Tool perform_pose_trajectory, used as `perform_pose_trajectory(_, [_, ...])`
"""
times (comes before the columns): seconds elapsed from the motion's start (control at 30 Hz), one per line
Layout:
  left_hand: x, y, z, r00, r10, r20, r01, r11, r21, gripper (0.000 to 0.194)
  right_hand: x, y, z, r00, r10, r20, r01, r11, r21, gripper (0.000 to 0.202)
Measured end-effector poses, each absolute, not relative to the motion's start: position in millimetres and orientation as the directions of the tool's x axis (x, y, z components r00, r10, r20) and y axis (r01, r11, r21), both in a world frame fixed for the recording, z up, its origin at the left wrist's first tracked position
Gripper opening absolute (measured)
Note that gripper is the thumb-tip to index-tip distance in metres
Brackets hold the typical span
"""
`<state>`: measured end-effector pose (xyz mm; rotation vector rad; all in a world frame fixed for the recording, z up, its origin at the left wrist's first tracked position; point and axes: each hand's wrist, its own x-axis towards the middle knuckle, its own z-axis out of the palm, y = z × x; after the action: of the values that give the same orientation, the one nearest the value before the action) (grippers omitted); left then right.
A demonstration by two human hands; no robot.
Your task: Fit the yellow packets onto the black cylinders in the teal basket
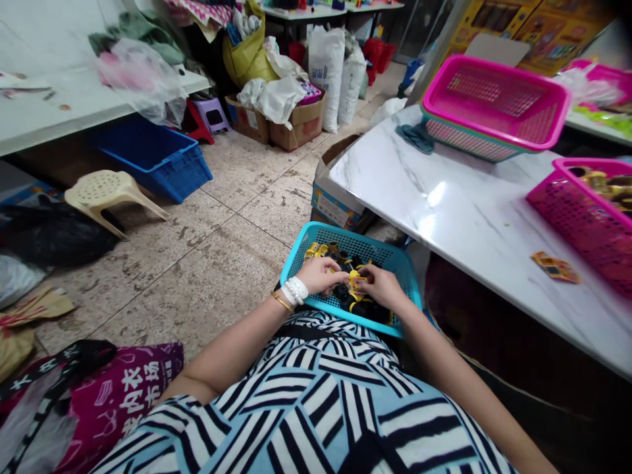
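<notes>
A turquoise plastic basket (302, 238) rests at my lap, with small yellow and black plastic parts (351, 263) lying in it. Over its middle, my right hand (384, 286) pinches a small yellow toy part (356, 283) between thumb and fingers. From the other side, my left hand (320, 275) has its fingers closed at the left edge of the same part. The fine detail of the part is too small to make out, and some fingertips are hidden behind it.
A marble-patterned table (390, 178) stands close on the right, bearing a pink basket (498, 141), another filled pink basket (567, 204) and a flat printed piece (555, 267). Left are a cream stool (111, 187), a blue crate (182, 171) and a purple bag (133, 388). A cardboard box (336, 197) stands ahead.
</notes>
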<state>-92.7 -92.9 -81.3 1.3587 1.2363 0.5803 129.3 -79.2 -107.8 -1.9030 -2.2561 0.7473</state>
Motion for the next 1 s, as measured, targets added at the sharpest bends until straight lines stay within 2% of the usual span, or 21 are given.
perform_pose_trajectory(0.17, [-88,-91,-89,0.306,0.895,-0.323,0.321,0.222,0.921,0.04,131,-75,-109,-0.191,0.956,-0.223,0.895,0.076,-0.44,0.006])
perform_pose_trajectory(0.33, [-88,-93,-90,0.281,0.894,-0.35,0.313,0.26,0.913,0.04,135,-77,-106,-0.177,0.954,-0.242,0.865,0.034,-0.5,0.016])
perform_pose_trajectory(0.5, [-87,-93,-89,0.266,0.902,-0.341,0.329,0.248,0.911,0.036,140,-78,-101,-0.179,0.963,-0.201,0.786,0.018,-0.618,0.014])
perform_pose_trajectory(0.67, [-80,-94,-84,0.236,0.919,-0.316,0.334,0.229,0.914,0.033,140,-83,-91,-0.091,0.97,-0.227,0.6,-0.128,-0.79,0.036])
perform_pose_trajectory(0.73, [-73,-95,-82,0.233,0.92,-0.316,0.269,0.251,0.93,0.033,134,-90,-86,-0.065,0.965,-0.255,0.495,-0.191,-0.848,0.045])
perform_pose_trajectory(0.87, [-61,-95,-78,0.247,0.905,-0.346,0.071,0.339,0.938,0.023,114,-107,-74,-0.07,0.958,-0.279,0.323,-0.243,-0.915,0.045])
perform_pose_trajectory(1.0, [-64,-94,-75,0.22,0.91,-0.351,0.063,0.346,0.936,0.021,104,-116,-66,-0.1,0.954,-0.281,0.247,-0.25,-0.936,0.044])
